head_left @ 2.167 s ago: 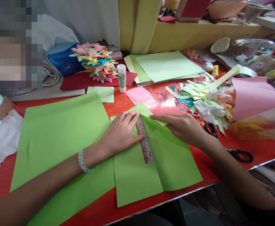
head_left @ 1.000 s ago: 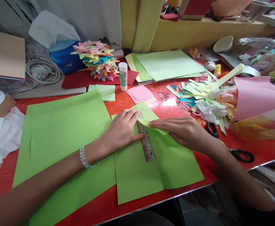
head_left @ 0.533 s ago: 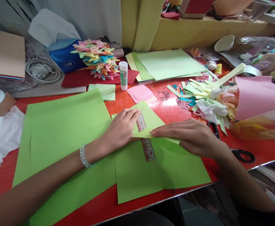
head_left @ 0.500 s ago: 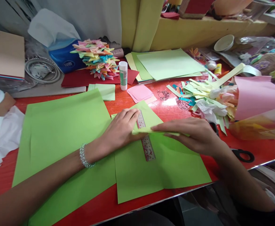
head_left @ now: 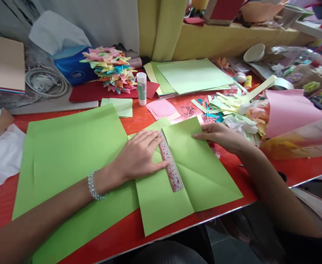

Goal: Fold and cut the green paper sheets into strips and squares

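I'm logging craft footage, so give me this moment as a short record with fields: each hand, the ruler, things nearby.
left hand: the left hand lies flat, pressing the ruler onto the green sheet
right hand: the right hand rests on the sheet's far right edge
sheet: flat, with diagonal creases
nearby: glue stick, pink squares, paper scraps

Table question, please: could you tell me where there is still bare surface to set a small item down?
Bare red table shows between the glue stick, the pink squares and the left hand; another strip lies along the near edge under the big green sheet. The scrap pile by the right hand is crowded.
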Demonstrator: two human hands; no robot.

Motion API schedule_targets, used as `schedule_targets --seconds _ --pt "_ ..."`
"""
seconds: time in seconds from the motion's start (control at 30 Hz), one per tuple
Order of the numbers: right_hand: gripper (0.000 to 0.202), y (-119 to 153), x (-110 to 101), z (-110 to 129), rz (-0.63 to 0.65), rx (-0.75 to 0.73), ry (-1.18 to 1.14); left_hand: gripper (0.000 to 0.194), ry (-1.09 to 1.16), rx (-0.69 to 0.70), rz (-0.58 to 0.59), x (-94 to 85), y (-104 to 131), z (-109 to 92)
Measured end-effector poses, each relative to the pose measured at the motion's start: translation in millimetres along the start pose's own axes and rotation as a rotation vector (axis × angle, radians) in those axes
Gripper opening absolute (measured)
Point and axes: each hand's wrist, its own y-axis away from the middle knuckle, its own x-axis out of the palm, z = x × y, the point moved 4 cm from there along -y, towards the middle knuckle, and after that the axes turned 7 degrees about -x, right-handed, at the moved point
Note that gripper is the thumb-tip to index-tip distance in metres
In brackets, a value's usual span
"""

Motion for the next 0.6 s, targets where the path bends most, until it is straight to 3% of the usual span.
schedule_targets --seconds 0.33,0.6 --pt "0.027 0.1 0.9 -0.9 0.004 0.025 -0.028 0.095 -0.138 0.061 0.164 -3.5 20.9 -37.9" --pt "0.027 0.5 -0.4 1.8 -0.001 -0.018 0.001 0.100 -0.188 0.111 0.167 -4.6 28.0 -50.0"
